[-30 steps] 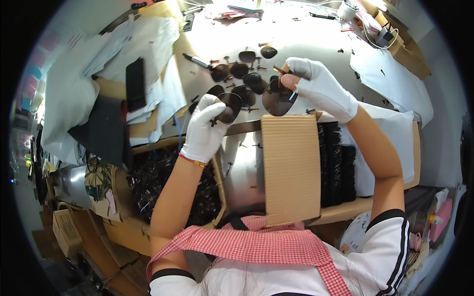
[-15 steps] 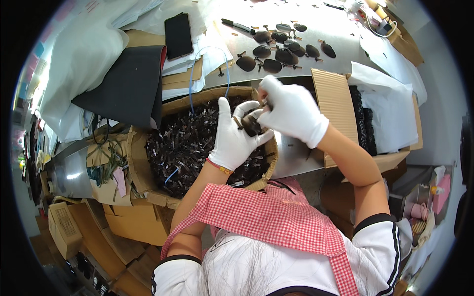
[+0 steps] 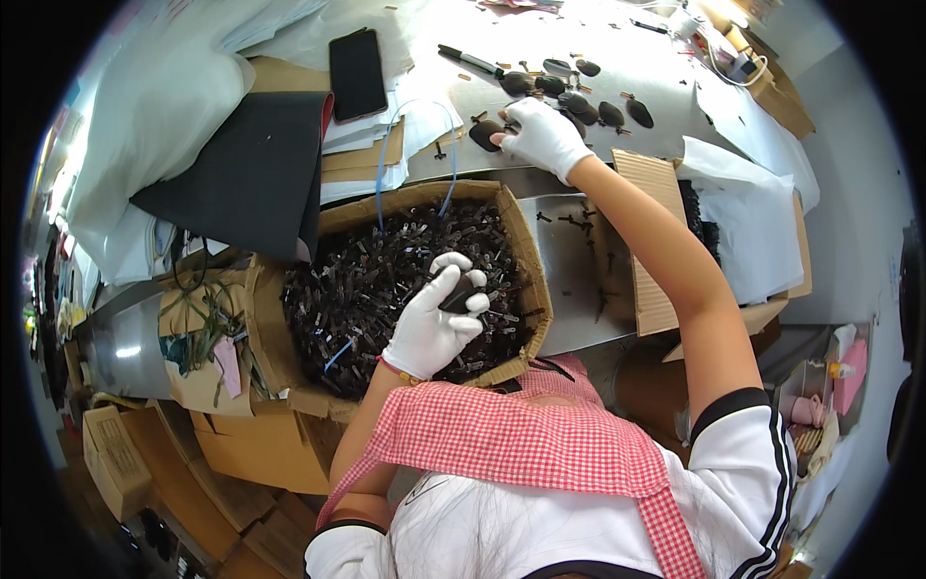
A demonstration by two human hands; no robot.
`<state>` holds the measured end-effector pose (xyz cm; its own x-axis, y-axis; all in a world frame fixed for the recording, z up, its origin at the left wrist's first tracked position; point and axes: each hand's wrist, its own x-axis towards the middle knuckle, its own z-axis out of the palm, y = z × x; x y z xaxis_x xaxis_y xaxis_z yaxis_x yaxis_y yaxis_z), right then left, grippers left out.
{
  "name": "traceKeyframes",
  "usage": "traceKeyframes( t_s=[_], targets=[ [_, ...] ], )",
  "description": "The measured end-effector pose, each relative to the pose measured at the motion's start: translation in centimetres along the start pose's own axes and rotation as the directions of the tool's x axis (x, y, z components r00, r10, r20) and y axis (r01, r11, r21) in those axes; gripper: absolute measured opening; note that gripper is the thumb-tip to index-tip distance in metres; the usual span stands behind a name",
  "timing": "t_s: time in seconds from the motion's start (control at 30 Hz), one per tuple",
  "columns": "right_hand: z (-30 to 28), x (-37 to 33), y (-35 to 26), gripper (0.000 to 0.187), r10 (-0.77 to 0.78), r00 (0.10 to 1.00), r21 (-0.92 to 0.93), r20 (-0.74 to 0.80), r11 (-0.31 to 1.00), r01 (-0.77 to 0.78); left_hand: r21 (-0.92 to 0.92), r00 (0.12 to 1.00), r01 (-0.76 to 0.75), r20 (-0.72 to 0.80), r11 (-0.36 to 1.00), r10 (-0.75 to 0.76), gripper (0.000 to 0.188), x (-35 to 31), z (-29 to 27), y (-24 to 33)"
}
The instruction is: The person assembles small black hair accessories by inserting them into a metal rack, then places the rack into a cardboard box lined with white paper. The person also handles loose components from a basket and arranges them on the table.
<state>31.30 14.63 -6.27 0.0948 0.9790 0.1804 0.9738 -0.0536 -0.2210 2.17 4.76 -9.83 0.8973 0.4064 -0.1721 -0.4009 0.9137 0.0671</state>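
Observation:
Both my hands wear white gloves. My left hand point(image 3: 436, 323) is over an open cardboard box point(image 3: 526, 253) filled with several small black parts point(image 3: 367, 289), and its fingers are closed around one dark part. My right hand point(image 3: 543, 135) reaches far forward to the metal table point(image 3: 579, 227). It rests on a dark oval piece point(image 3: 485, 133) at the near end of a group of several dark oval pieces point(image 3: 579, 96) laid out there. Whether it grips that piece is hidden by the glove.
A black phone point(image 3: 357, 72), a black marker point(image 3: 468, 60) and a dark foam sheet point(image 3: 236, 174) lie at the back left. A second cardboard box point(image 3: 648, 241) with black parts stands at the right, beside white paper point(image 3: 762, 222). More cartons point(image 3: 116, 454) sit low left.
My hands were together over the box holding a dark piece. Now the right hand has reached out to the oval pieces on the table, while the left has dropped into the box.

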Motion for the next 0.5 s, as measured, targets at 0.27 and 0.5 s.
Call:
traceKeyframes(
  t_s=[0.27, 0.5],
  targets=[
    [2.7, 6.6, 0.3, 0.052, -0.092, 0.961, -0.019, 0.26, 0.995, 0.1, -0.087, 0.979, -0.193, -0.088, 0.977, 0.185, 0.045, 0.4, 0.2, 0.6],
    [-2.7, -1.0, -3.6, 0.053, -0.137, 0.882, 0.691, 0.45, 0.679, -0.248, 0.375, 0.916, -0.277, -0.175, 0.885, 0.36, 0.058, 2.0, -0.1, 0.1]
  ],
)
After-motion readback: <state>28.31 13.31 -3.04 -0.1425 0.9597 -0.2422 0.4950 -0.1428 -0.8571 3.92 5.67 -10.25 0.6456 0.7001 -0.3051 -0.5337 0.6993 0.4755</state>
